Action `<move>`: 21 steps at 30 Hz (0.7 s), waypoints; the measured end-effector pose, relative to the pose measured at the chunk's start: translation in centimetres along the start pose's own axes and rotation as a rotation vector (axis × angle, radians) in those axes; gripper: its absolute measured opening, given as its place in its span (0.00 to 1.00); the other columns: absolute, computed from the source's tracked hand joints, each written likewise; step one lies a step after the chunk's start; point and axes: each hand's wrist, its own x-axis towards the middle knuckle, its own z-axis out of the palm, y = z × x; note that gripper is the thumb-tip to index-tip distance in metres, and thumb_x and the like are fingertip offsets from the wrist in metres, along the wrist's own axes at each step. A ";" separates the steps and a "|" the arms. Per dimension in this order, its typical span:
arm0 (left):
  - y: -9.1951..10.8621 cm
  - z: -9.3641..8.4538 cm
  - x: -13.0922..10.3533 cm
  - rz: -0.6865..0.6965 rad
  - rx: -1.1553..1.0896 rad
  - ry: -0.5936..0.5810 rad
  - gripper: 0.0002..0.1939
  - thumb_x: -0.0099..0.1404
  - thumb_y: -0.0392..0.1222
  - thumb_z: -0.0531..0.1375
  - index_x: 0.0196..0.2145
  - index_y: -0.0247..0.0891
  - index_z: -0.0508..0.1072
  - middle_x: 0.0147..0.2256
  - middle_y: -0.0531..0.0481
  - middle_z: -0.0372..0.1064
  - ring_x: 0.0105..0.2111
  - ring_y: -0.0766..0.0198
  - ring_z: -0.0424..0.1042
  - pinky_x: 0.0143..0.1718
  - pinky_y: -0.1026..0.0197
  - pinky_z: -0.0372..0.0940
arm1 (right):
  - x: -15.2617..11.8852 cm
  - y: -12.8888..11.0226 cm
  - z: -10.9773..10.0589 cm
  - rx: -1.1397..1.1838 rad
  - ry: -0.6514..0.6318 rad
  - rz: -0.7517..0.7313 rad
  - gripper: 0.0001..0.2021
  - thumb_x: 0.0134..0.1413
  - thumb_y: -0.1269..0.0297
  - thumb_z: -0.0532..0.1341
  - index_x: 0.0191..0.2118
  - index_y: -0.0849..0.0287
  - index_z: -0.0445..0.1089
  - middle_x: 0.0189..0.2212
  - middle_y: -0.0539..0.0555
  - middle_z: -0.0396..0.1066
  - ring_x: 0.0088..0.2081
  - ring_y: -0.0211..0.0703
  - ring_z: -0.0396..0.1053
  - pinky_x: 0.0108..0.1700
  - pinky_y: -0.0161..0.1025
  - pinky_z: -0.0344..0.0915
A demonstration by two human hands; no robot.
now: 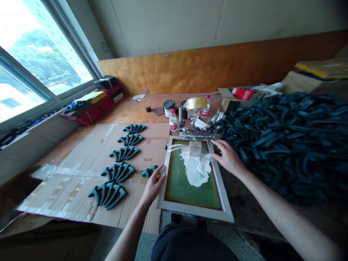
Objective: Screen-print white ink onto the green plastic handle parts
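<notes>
My left hand (pixel 155 183) is by the left rail of a screen-printing frame (pixel 228 212), its fingers loosely stretched and nothing visible in them. Just beyond those fingertips lies a dark green curved plastic piece (pixel 149 171) on the cardboard. Over the right rail, my right hand (pixel 227 157) has its fingers apart and holds nothing. Between the hands, the frame's green mesh (pixel 178 185) carries a spread of white ink (pixel 198 175). A squeegee (pixel 195 149) rests in the ink near the hinge clamp (pixel 195 135). What lies under the screen is hidden.
Fanned rows of dark green pieces (pixel 108 194) lie on the cardboard sheet (pixel 73 195) at left. A large heap of similar pieces (pixel 293 141) fills the right side. Behind the clamp stand a bottle (pixel 173 121), another bottle (pixel 206 107) and an ink tub (pixel 169 107).
</notes>
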 end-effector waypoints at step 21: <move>-5.3 0.6 2.0 -0.056 0.121 0.018 0.37 0.62 0.58 0.55 0.63 0.37 0.57 0.27 0.53 0.69 0.25 0.65 0.66 0.24 0.65 0.58 | -4.0 -6.2 1.6 0.101 -0.232 -0.391 0.14 0.53 0.79 0.52 0.37 0.59 0.71 0.34 0.57 0.71 0.41 0.48 0.65 0.43 0.44 0.62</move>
